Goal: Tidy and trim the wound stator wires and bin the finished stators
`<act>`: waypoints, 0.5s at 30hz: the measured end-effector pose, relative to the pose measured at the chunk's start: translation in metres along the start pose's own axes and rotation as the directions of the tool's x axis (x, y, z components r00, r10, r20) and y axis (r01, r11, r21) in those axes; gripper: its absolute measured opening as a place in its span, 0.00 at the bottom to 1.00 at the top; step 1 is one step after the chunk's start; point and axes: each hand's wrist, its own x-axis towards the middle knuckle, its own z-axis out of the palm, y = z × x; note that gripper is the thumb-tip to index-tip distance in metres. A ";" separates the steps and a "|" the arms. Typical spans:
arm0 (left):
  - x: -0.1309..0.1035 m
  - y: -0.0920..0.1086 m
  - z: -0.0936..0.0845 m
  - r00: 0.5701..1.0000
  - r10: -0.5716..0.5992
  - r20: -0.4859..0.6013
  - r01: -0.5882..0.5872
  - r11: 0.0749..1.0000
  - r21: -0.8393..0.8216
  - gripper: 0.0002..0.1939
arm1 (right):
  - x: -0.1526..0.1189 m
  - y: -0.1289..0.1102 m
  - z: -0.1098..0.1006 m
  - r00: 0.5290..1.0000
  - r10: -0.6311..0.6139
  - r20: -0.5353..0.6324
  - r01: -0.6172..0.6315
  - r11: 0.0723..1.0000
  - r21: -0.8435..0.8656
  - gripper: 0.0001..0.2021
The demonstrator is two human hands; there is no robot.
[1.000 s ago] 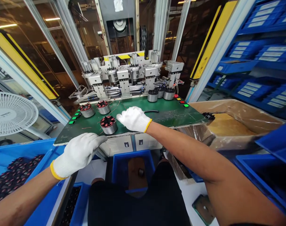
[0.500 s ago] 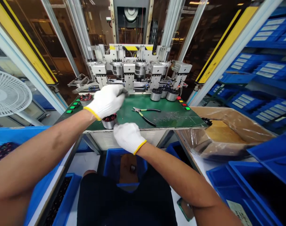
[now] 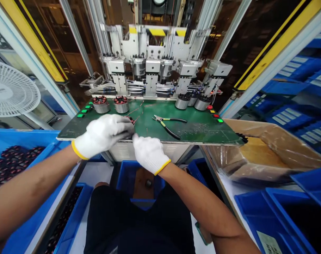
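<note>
Working in white gloves with yellow cuffs at the front edge of a green table (image 3: 160, 135). Cupping the left hand (image 3: 104, 134), half curled, over the near left side of a metal ring (image 3: 131, 120), with the fingers bent down and hiding most of it; cannot tell whether closed tightly on it. Can make out only a bit of red and black at the top of the ring, past the fingertips. Keeping the right hand (image 3: 150, 151) loosely folded just to the right of the ring; cannot tell whether touching it or holding anything.

Can see, behind the left hand, a second ring (image 3: 101, 105) and a third ring (image 3: 121, 105), both upright and topped in red and black. To the right of the hands, near a scatter of small bits, see a pair of pliers (image 3: 160, 120) lying with its handles spread. Farther back on the right, find three dark-topped rings (image 3: 182, 102) in a cluster, near a red button (image 3: 209, 107). Facing a row of metal clamps (image 3: 153, 67) behind the table. Note a white fan (image 3: 9, 88) at the far left and a cardboard box (image 3: 295, 141) at the right.
</note>
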 end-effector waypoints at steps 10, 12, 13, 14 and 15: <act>-0.011 -0.001 0.054 0.895 0.161 -0.416 -0.082 0.976 0.201 0.17 | -0.004 -0.021 -0.048 0.998 0.054 0.019 -0.055 0.997 0.047 0.10; -0.011 -0.001 0.055 0.885 0.155 -0.440 -0.079 0.979 0.186 0.16 | 0.006 -0.001 -0.069 0.998 0.001 -0.056 -0.002 1.000 -0.019 0.15; -0.011 -0.001 0.056 0.888 0.142 -0.437 -0.069 0.981 0.179 0.15 | 0.012 0.010 -0.077 0.995 -0.020 -0.094 0.013 0.997 -0.073 0.17; -0.010 -0.001 0.056 0.895 0.122 -0.428 -0.054 0.984 0.167 0.15 | 0.019 0.022 -0.083 0.993 -0.049 -0.106 0.034 0.990 -0.135 0.19; -0.010 -0.001 0.057 0.905 0.098 -0.414 -0.038 0.988 0.149 0.14 | 0.025 0.032 -0.086 0.994 -0.080 -0.077 0.063 0.979 -0.196 0.19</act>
